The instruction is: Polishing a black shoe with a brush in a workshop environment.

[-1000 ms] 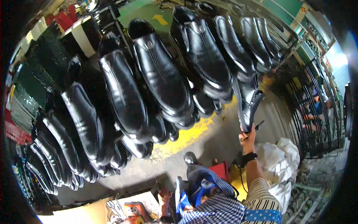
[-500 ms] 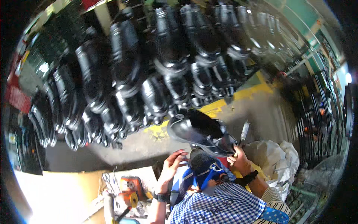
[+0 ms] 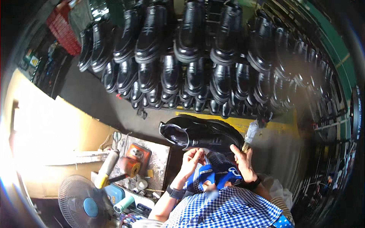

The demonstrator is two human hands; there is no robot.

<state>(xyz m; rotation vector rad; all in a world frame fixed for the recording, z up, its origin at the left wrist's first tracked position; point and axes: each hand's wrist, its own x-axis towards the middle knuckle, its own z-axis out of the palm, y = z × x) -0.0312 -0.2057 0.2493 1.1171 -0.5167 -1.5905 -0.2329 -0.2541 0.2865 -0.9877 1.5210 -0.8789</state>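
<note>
A glossy black shoe (image 3: 213, 131) is held out in front of me, lying sideways. Its opening faces left and its toe points right. My right hand (image 3: 245, 164) grips the toe end from below, the thumb against the shoe. A slim tool with a pale wrapped end (image 3: 251, 131) and a yellowish lower part also sticks up from that hand; its kind is unclear. My left hand (image 3: 191, 163) is closed, thumb and finger pinched at the shoe's near edge below the opening. A whitish bit shows beside those fingertips, too small to name.
Racks of black shoes (image 3: 190, 34) hang in tiers ahead. On the left are a worn bench top (image 3: 161, 152) with an orange machine (image 3: 138, 155), scissors (image 3: 116, 138), a fan (image 3: 81, 201) and cardboard (image 3: 76, 114). A yellow floor line (image 3: 281, 127) runs below the racks.
The shoe has been turned, its opening now on the left and toe on the right. My left hand has come up to its edge. The view has swung left.
</note>
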